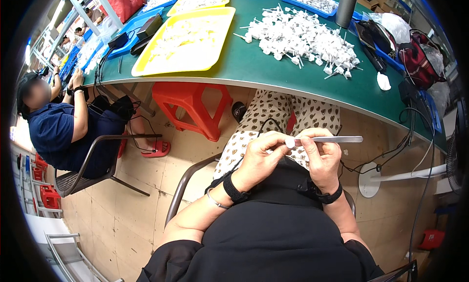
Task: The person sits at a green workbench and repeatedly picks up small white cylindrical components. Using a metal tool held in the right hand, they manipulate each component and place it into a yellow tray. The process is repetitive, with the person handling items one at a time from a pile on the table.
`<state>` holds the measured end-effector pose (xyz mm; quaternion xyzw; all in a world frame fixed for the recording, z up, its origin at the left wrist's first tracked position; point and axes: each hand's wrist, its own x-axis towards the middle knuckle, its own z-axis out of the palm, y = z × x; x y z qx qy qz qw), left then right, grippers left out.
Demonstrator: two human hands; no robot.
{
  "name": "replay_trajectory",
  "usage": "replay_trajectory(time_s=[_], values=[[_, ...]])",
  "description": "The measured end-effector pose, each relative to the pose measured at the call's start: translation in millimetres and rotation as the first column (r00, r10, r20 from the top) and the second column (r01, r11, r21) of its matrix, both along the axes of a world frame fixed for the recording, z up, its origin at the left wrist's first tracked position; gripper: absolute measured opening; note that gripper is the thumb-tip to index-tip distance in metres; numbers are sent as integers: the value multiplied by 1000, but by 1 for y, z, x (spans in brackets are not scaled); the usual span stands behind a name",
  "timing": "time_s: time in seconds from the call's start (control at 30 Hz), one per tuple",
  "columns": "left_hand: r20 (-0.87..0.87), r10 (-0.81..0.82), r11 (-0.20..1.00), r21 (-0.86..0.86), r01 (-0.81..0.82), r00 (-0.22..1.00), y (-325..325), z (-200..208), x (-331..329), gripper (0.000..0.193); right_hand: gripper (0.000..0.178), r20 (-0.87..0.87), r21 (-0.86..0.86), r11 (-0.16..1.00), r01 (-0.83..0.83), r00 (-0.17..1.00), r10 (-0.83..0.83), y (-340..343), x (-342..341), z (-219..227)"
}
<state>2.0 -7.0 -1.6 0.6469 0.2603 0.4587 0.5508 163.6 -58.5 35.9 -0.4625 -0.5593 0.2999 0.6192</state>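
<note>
Both of my hands are close together above my lap, in front of the table edge. My left hand (264,156) pinches a small white plastic part (290,142) between thumb and fingertips. In my right hand (320,157) is a pair of metal tweezers (342,139), its broad end pointing right and its other end at the white part. How the tips meet the part is hidden by my fingers. On the green table (244,62) ahead lies a large heap of similar white parts (303,38) with thin stems.
A yellow tray (222,42) of small pieces stands left of the heap. Blue trays (312,2) and a dark bottle (347,8) are farther back. Beneath the table is a red stool (188,99). A co-worker (63,121) sits at left; bags (420,57), cables and a fan (457,145) are at right.
</note>
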Motion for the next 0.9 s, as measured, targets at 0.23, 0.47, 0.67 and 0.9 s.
replay_trajectory(time_s=[0.23, 0.47, 0.67, 0.9], values=[[-4, 3, 1000, 24, -3, 1000, 2, 1, -1, 12, 5, -22, -6, 1000, 1, 1000, -1, 0, -2, 0], [3, 11, 1000, 4, -11, 1000, 1, 1, -1, 11, 5, -73, -41, 999, 17, 997, -20, -1, -4, 1], [23, 9, 1000, 9, -9, 1000, 1, 1, 0, 11, 5, -88, -52, 998, 22, 996, -26, -1, -5, 1], [22, 28, 999, 26, -29, 999, 0, 1, 0, 11, 2, 152, -11, 999, 31, 988, -29, 0, 1, 2]])
